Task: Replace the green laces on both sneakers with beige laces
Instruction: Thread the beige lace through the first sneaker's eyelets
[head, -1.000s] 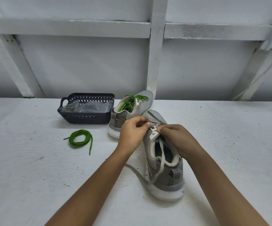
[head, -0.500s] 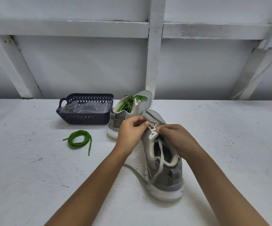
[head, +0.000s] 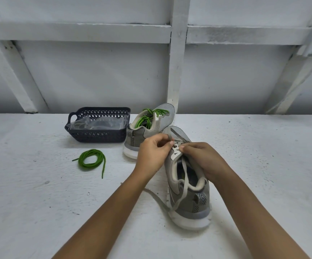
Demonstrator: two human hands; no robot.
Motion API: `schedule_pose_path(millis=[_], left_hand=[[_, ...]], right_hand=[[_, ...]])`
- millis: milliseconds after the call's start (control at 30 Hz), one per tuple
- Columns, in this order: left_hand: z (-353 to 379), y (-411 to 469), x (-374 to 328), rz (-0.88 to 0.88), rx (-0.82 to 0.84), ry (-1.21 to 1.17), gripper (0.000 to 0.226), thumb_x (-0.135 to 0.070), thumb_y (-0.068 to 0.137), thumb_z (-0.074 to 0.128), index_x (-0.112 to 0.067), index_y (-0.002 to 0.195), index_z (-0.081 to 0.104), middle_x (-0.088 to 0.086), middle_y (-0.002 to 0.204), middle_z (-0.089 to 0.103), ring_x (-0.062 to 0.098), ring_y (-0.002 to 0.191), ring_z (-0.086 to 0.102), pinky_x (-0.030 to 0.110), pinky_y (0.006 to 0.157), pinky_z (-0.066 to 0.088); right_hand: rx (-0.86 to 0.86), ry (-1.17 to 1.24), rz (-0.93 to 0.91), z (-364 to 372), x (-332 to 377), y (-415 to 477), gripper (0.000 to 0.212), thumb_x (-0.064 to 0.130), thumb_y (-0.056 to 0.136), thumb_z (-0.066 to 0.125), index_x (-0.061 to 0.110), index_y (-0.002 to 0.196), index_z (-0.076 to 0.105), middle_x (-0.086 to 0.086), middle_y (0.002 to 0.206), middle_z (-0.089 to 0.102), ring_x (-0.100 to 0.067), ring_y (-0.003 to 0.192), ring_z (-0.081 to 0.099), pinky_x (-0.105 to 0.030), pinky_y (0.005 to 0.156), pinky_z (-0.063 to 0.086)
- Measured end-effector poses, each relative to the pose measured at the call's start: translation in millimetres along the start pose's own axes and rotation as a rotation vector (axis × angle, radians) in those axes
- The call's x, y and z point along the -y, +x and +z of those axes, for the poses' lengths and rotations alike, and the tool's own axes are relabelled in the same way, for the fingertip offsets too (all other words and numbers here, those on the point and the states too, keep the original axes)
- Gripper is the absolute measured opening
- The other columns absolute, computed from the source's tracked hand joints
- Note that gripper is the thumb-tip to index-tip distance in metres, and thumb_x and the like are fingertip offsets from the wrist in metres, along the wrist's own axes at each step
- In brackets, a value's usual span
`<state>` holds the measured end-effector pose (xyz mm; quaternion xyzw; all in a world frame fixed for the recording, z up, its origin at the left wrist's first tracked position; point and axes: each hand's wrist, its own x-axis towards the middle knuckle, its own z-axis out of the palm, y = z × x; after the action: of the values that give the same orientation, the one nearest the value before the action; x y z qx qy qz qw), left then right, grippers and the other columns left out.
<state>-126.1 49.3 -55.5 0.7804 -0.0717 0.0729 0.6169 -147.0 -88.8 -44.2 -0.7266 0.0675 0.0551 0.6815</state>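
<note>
A grey sneaker [head: 189,199] lies on the white table with its heel toward me. A beige lace [head: 181,191] runs out of its opening and trails over the table to the left. My left hand [head: 152,153] pinches the lace at the eyelets near the toe. My right hand [head: 205,158] grips the sneaker's right side by the eyelets and pinches there too. Behind stands a second grey sneaker [head: 147,128] that holds green laces [head: 147,117]. A loose green lace [head: 91,158] lies coiled on the table to the left.
A dark plastic basket [head: 97,137] with a clear plastic bag inside stands at the back left, beside the second sneaker. A white wall with wooden battens rises behind the table's far edge.
Both hands have stayed at the eyelets, with only small finger movements on the lace. The view has shifted slightly.
</note>
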Motion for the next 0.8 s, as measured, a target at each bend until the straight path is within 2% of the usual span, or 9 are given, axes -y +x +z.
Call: schedule_pose_path(millis=[167,300,400,567,667,733,800], left_hand=[[2.3,-2.1,-2.5,0.059,-0.017,0.139,0.01,-0.012,0.085,0.066,-0.02,0.083,0.07,-0.013,0.074,0.067,0.002,0.074,0.062,0.02,0.077,0.05],[3.1,-1.7,-2.5,0.099,-0.056,0.234,0.007,-0.009,0.083,0.068,-0.004,0.085,0.072,0.006,0.091,0.067,0.017,0.086,0.063,0.026,0.083,0.049],[-1.5,0.6,-4.7,0.145,0.053,0.337,0.012,-0.01,0.086,0.065,-0.003,0.089,0.073,0.007,0.099,0.064,0.014,0.091,0.059,0.017,0.083,0.041],[-7.3,-6.3,-9.5,0.109,0.222,0.358,0.022,-0.022,0.092,0.057,-0.009,0.101,0.072,0.0,0.109,0.057,0.01,0.103,0.053,0.017,0.086,0.035],[-2.6,-16.4,-7.7,0.102,0.259,0.363,0.024,-0.017,0.088,0.058,-0.011,0.111,0.066,-0.004,0.113,0.046,0.008,0.104,0.048,0.015,0.087,0.032],[1.4,-20.8,-5.2,0.097,0.204,0.366,0.027,-0.012,0.086,0.057,-0.01,0.111,0.065,-0.002,0.115,0.046,0.009,0.104,0.048,0.012,0.086,0.03],[5.7,-24.6,-3.3,0.089,0.146,0.35,0.024,-0.009,0.085,0.055,-0.009,0.106,0.066,0.003,0.114,0.049,0.011,0.104,0.049,0.011,0.083,0.03]], right_hand=[[0.001,-0.015,-0.01,0.7,1.8,-1.7,0.019,0.008,0.091,0.056,0.008,0.078,0.07,-0.009,0.072,0.067,-0.02,0.071,0.062,-0.033,0.078,0.049],[-0.024,-0.049,-0.017,2.2,2.3,-2.9,0.021,0.009,0.093,0.053,0.004,0.082,0.07,-0.011,0.077,0.067,-0.019,0.073,0.061,-0.03,0.075,0.048],[-0.051,-0.14,-0.05,1.8,2.7,-4.1,0.027,0.009,0.093,0.049,0.011,0.079,0.072,-0.008,0.078,0.069,-0.015,0.072,0.062,-0.024,0.07,0.048],[-0.031,-0.263,-0.119,2.4,4.3,-5.2,0.029,0.009,0.091,0.054,0.022,0.069,0.068,0.002,0.065,0.065,0.001,0.055,0.057,-0.01,0.054,0.043],[-0.036,-0.354,-0.144,2.6,4.1,-4.2,0.022,0.008,0.086,0.057,0.019,0.071,0.069,-0.004,0.069,0.064,-0.007,0.063,0.055,-0.019,0.058,0.041],[-0.035,-0.437,-0.161,2.6,2.7,-2.5,0.014,0.009,0.084,0.059,0.015,0.076,0.069,-0.002,0.067,0.062,-0.009,0.063,0.054,-0.022,0.059,0.039],[-0.059,-0.541,-0.21,2.1,0.5,0.3,0.012,0.013,0.082,0.062,0.021,0.074,0.066,0.0,0.073,0.064,-0.011,0.07,0.059,-0.024,0.063,0.042]])
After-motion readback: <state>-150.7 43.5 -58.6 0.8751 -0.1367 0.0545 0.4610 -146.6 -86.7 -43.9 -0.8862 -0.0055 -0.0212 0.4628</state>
